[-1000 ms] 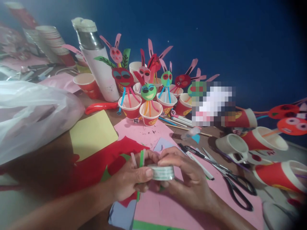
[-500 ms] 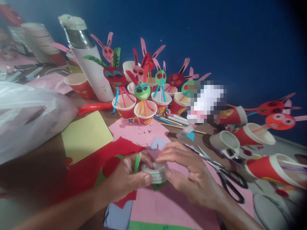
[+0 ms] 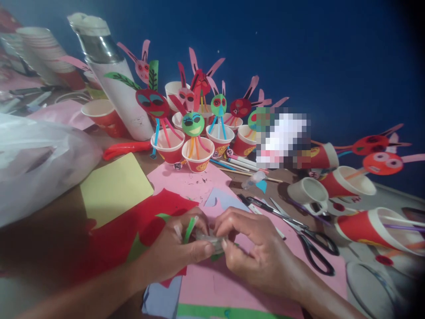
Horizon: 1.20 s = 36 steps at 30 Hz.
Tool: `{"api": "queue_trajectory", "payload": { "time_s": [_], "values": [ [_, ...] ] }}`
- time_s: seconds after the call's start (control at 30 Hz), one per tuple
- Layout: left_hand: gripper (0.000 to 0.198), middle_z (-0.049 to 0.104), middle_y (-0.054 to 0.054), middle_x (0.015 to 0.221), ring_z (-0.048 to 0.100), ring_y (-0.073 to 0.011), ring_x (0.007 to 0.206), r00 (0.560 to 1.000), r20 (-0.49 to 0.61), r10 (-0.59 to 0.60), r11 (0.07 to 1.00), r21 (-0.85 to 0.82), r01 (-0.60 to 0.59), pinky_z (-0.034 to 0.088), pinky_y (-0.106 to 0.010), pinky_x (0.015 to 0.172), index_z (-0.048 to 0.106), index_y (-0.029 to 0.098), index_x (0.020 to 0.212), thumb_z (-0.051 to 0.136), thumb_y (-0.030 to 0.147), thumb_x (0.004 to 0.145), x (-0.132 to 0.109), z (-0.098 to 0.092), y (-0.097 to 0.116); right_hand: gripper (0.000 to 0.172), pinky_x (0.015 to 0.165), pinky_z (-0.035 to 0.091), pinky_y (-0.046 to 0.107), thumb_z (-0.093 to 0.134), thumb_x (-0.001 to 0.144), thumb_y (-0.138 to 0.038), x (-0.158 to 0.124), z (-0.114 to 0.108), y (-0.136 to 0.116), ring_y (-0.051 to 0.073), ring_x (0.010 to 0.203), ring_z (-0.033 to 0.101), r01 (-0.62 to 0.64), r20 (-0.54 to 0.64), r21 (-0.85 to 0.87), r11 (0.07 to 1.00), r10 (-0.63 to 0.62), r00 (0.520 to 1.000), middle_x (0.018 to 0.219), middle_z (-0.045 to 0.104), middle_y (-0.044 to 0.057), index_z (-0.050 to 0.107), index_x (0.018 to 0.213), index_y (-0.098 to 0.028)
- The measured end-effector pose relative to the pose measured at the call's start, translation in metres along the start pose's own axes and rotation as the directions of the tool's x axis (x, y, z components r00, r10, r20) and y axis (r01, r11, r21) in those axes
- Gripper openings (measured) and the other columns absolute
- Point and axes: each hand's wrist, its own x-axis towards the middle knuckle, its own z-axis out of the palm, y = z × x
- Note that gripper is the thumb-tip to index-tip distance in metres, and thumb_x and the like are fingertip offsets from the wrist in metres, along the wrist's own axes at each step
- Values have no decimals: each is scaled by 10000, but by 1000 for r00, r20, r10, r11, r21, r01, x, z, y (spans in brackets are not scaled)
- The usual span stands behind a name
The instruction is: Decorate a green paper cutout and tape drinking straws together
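Observation:
Between my hands is a roll of clear tape (image 3: pixel 214 243), low over the pink paper. My left hand (image 3: pixel 175 248) is closed around its left side, thumb along the near rim. A green straw (image 3: pixel 189 229) and a whitish straw stick up between that hand's fingers; their lower ends are hidden. My right hand (image 3: pixel 255 248) is closed too, thumb and fingertips pinching the roll's right edge. Whether a strip is lifted there I cannot tell. Beneath lies a pink sheet (image 3: pixel 239 283), with red paper (image 3: pixel 113 243) to the left.
Several paper cups (image 3: pixel 198 155) with straw-legged paper faces stand at the back. Black-handled scissors (image 3: pixel 315 250) and a white mug (image 3: pixel 308 195) are at the right. A plastic bag (image 3: pixel 43 164), yellow paper (image 3: pixel 116 188) and a thermos (image 3: pixel 119 97) occupy the left.
My right fingers, stretched over the roll before, have curled down into a pinch at its edge. A black pen and a white one beside the scissors show more fully. The view has shifted slightly.

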Motion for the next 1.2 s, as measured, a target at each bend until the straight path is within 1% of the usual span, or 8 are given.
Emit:
{"api": "queue_trajectory", "payload": {
  "time_s": [0.2,0.43,0.57,0.67,0.77,0.9,1.03,1.2],
  "values": [
    [379,448,22,725,430,-120,681,999,-36,-27,1000,-8,26,340,-246,591,473,177,658,719,462,705,1,1,-6,163,624,431,254,475,696,-40,2,2,3,138,691,561,21,-11,37,999,-21,1000,743,605,0,534,699,-192],
    [408,451,18,748,406,-108,661,999,-11,-50,998,-44,49,306,-240,566,474,176,686,703,512,711,1,0,-8,184,635,443,261,466,669,-28,2,2,6,140,685,563,33,-12,51,998,-33,999,742,623,5,550,698,-189],
    [401,468,10,757,412,-107,661,1000,-11,-22,998,-57,22,310,-238,566,498,169,693,709,509,711,1,-1,-6,192,634,454,264,470,664,-23,2,2,7,140,672,570,23,-23,69,997,-21,1000,735,632,4,560,703,-187],
    [370,482,-2,747,452,-135,716,999,-19,37,995,-90,-39,356,-254,617,532,166,700,708,491,720,1,0,-5,222,644,468,266,447,679,-23,4,0,7,140,679,584,17,-30,133,991,-13,999,749,645,9,588,726,-187],
    [327,493,-5,759,457,-128,697,999,-11,53,988,-145,-54,371,-251,610,557,167,726,697,462,743,2,-1,-4,255,666,480,270,428,691,-33,5,-2,6,145,709,597,-9,-20,243,970,14,1000,779,655,18,619,761,-187],
    [329,474,11,729,432,-110,658,999,-4,43,989,-141,-43,347,-232,577,561,171,735,698,470,740,3,-2,-3,177,650,474,266,468,721,-83,7,0,6,148,723,581,-124,21,353,927,125,992,784,630,18,610,752,-184],
    [385,423,39,647,358,-82,572,1000,-16,-21,999,-47,21,298,-220,525,519,165,682,700,503,725,2,-1,-1,110,638,460,261,524,702,-78,5,6,8,137,676,558,-163,-15,308,938,176,984,726,608,-3,549,694,-185],
    [387,425,37,672,343,-80,572,999,-25,-30,999,-35,30,282,-216,512,511,167,705,693,508,729,1,0,-3,139,629,458,258,488,691,-61,4,8,9,140,672,569,-111,-42,217,970,123,992,724,617,0,536,692,-191]
  ]
}}
